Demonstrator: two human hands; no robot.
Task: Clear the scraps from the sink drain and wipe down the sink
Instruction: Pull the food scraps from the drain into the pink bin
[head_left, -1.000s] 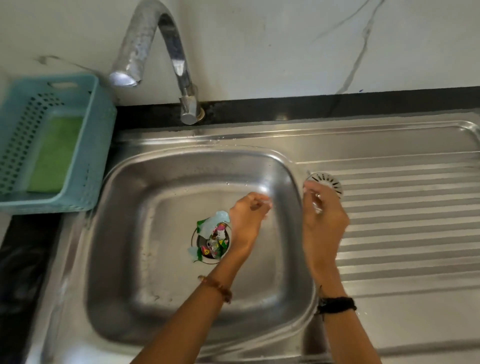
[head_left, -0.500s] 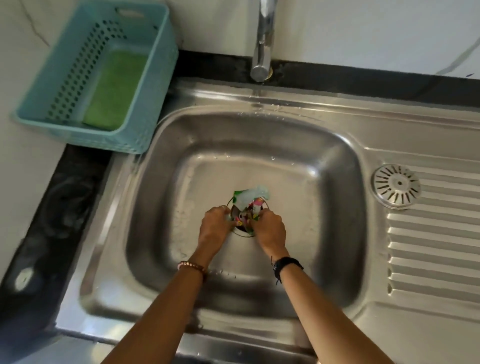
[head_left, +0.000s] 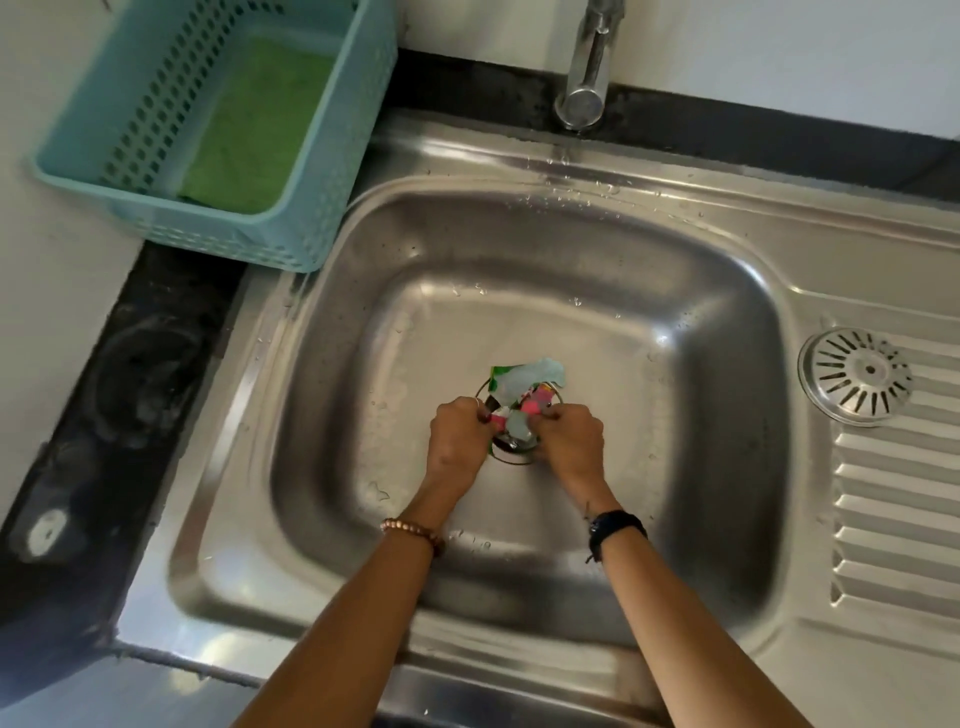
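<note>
- My left hand is curled in a loose fist at the left edge of the sink drain, fingertips pinching the scraps.
- My right hand mirrors it on the right edge, fingers closed on the same wad.
- The scraps are crumpled wrapper pieces, pale blue, green, pink and white, bunched in the drain opening between my hands.
- A beaded bracelet circles my left wrist; a black band circles my right.
- The drain lies in the floor of the stainless steel sink, which is speckled with water drops.
- The round strainer cover lies on the ribbed drainboard to the right.
- The tap's base stands behind the basin.
- A teal basket on the left counter holds a green scouring pad.
</note>
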